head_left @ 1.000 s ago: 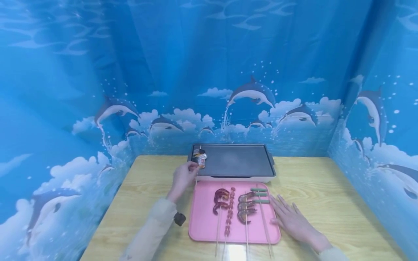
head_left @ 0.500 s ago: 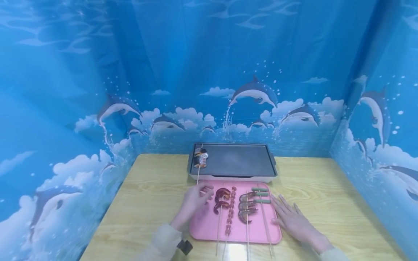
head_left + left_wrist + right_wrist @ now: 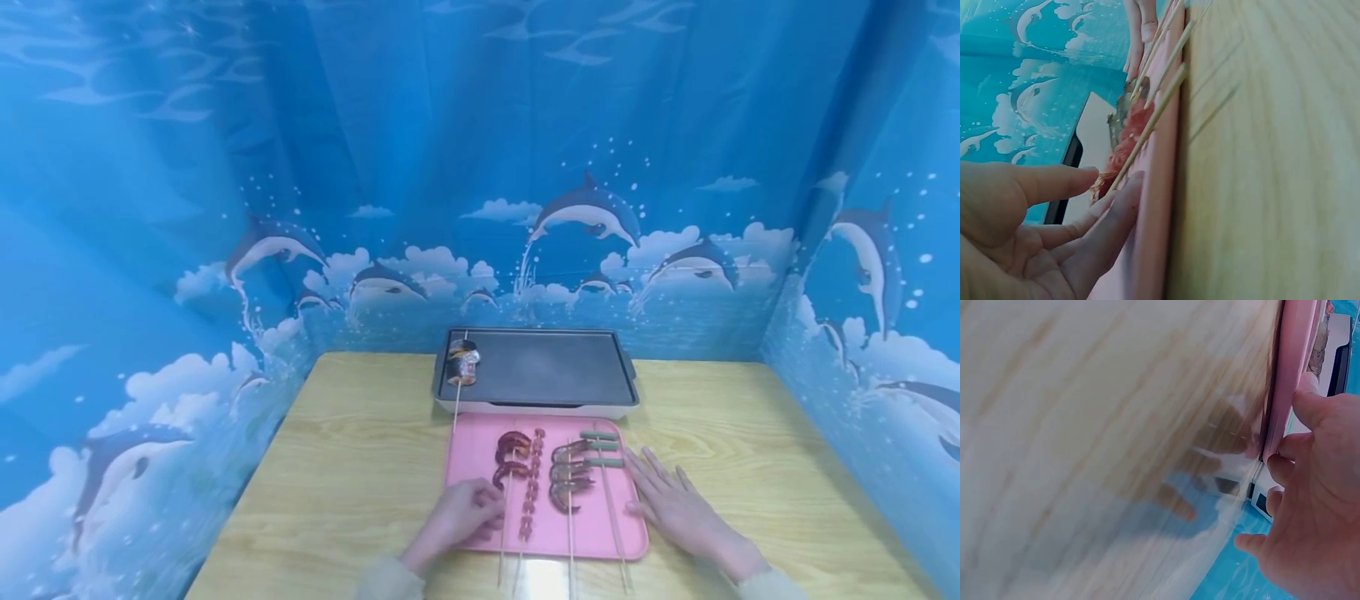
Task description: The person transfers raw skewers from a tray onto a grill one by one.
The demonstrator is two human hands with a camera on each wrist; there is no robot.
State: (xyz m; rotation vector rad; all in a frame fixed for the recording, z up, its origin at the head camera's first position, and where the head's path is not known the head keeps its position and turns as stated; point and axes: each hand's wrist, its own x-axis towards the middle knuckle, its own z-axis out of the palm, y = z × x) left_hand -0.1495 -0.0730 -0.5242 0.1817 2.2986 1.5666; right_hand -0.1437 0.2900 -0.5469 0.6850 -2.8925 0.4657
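Note:
My left hand (image 3: 468, 512) is over the left front of the pink tray (image 3: 472, 450), beside the stick of a skewer with dark red curled pieces (image 3: 513, 457). In the left wrist view, its thumb and fingers (image 3: 1107, 234) are spread apart near that wooden stick (image 3: 1150, 125). At the tray's right edge, my right hand (image 3: 682, 510) lies with straight fingers, its thumb over the rim (image 3: 1285, 381). A skewer of small reddish pieces (image 3: 531, 483), a shrimp skewer (image 3: 567, 479) and a skewer of green pieces (image 3: 600, 447) also lie on the tray.
Behind the tray stands a black griddle pan (image 3: 551, 367) with a light base. On its left side rests a skewer of silvery, dark-skinned chunks (image 3: 462, 364), its stick reaching over the tray. Wood-grain table (image 3: 360, 433) surrounds these; a blue dolphin curtain (image 3: 420, 167) hangs behind.
My left hand has let go of the silvery-chunk skewer on the pan and moved toward me, down to the dark red skewer's stick. My right hand has stayed at the tray's edge.

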